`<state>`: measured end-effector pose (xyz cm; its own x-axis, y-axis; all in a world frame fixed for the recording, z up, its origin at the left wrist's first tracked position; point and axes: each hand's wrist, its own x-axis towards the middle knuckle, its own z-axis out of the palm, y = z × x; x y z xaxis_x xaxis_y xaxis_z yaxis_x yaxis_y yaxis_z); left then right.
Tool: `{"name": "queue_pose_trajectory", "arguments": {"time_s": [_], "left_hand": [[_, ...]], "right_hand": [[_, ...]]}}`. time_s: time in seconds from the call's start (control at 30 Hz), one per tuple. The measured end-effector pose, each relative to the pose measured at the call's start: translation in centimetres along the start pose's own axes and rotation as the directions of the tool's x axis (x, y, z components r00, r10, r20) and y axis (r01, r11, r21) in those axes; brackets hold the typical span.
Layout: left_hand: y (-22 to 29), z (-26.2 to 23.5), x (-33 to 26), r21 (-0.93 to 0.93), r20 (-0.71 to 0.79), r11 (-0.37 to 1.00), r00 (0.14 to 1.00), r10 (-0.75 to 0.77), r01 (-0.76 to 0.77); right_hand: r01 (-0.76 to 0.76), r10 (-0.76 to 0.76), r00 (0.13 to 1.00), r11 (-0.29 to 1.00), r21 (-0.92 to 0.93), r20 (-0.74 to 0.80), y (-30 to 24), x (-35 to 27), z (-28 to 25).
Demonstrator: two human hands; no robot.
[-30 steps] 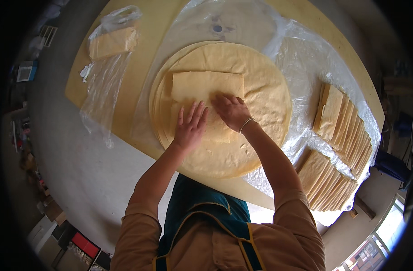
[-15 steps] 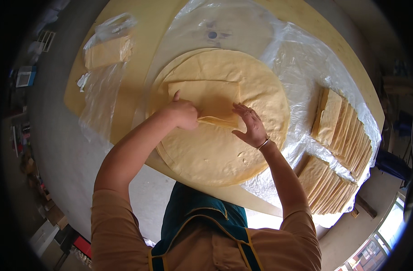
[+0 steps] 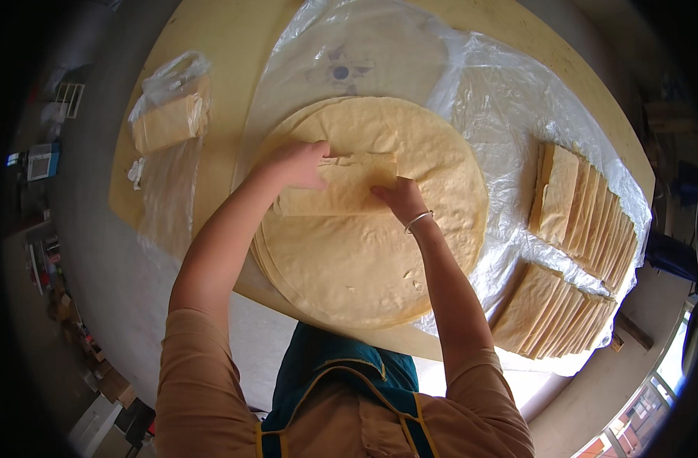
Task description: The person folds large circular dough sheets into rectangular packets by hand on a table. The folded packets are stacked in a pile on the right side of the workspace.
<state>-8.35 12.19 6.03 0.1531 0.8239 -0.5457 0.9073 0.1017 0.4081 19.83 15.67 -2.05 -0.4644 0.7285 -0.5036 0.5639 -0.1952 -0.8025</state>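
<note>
A: So what are the hands up to there?
B: The right hand (image 3: 404, 196) has the right end of a folded tan sheet (image 3: 345, 197) pinched, thumb on top. The left hand (image 3: 297, 165) is at the sheet's left end, thumb and forefinger spread apart, but tbh can't tell whether it's gripping, some of the fingers are hidden.
A: And where's that folded piece sitting?
B: On top of a stack of big round sheets (image 3: 349, 267), around the middle, running crosswise. The stack's by the near edge of the table (image 3: 230, 84).
A: What's all that on the right?
B: Two rows of folded tan pieces, overlapping like cards, on crinkly clear plastic (image 3: 509, 95). There's a far row (image 3: 581, 202) and a near row (image 3: 551, 313).
A: Left side?
B: A bagged bundle (image 3: 168, 124), tan too, well apart from the round stack. Oh, and a bracelet (image 3: 419, 221) on the right wrist.
</note>
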Motion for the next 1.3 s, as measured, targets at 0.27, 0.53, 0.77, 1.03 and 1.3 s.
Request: {"name": "queue_pose_trajectory", "arguments": {"time_s": [0.27,0.53,0.77,1.03,1.3], "left_hand": [[0.0,7.0,-2.5,0.355,-0.513,0.935,0.835,0.2,-0.006],[1.5,9.8,-3.3,0.279,-0.6,0.96,0.787,0.147,0.033],[0.7,11.3,-2.2,0.271,-0.608,0.962,0.78,0.147,0.03],[0.4,12.9,-1.2,0.318,-0.631,0.943,0.764,0.138,0.093],[1.4,8.0,-1.9,0.189,-0.483,0.979,0.876,0.022,0.08]], "right_hand": [[-0.029,0.006,0.996,0.971,-0.238,-0.093,-1.4,0.0,0.5],[-0.039,0.022,0.996,0.977,-0.208,-0.086,0.1,2.0,1.1],[-0.131,0.027,0.937,0.952,-0.278,-0.349,-3.3,-0.5,1.8],[0.144,-0.46,0.874,0.553,-0.821,-0.156,-2.7,-3.6,7.7],[0.111,-0.44,0.876,0.585,-0.803,-0.199,-2.3,-3.7,8.0]]}}
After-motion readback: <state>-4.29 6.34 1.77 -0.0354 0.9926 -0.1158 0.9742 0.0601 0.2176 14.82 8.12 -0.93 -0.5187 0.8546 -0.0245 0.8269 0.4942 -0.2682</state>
